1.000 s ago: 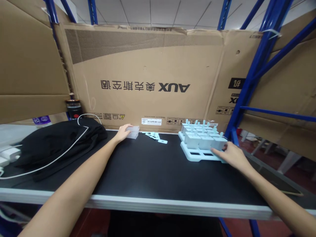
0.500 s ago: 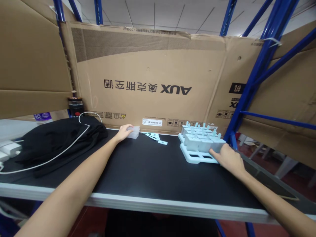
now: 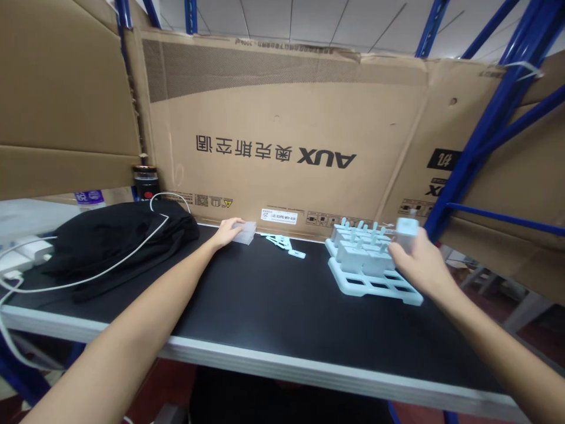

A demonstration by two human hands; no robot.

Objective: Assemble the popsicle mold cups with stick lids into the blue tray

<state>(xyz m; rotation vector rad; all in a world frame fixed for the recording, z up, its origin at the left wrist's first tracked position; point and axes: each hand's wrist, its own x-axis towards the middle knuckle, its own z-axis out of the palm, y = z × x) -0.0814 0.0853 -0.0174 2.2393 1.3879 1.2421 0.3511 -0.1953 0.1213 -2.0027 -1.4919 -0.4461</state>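
My right hand (image 3: 417,264) is closed round a pale blue block (image 3: 406,229) with a stick on top, held just above the right side of a pale blue tray (image 3: 375,287). Several more such blocks (image 3: 355,247) stand in the tray's far rows. The near slots of the tray are bare. My left hand (image 3: 226,231) rests at the back of the black table (image 3: 273,306), its fingers curled on a small clear plastic box (image 3: 245,232).
A few pale blue flat sticks (image 3: 282,242) lie between box and tray. A black cloth (image 3: 119,238) with a white cable (image 3: 88,274) covers the table's left. A dark can (image 3: 145,181) and cardboard sheets (image 3: 286,135) stand behind; blue rack posts (image 3: 477,147) at right.
My right hand has lifted one block out of the tray's near right corner and raised it. The left hand has stayed on the clear box. The view has shifted a little.
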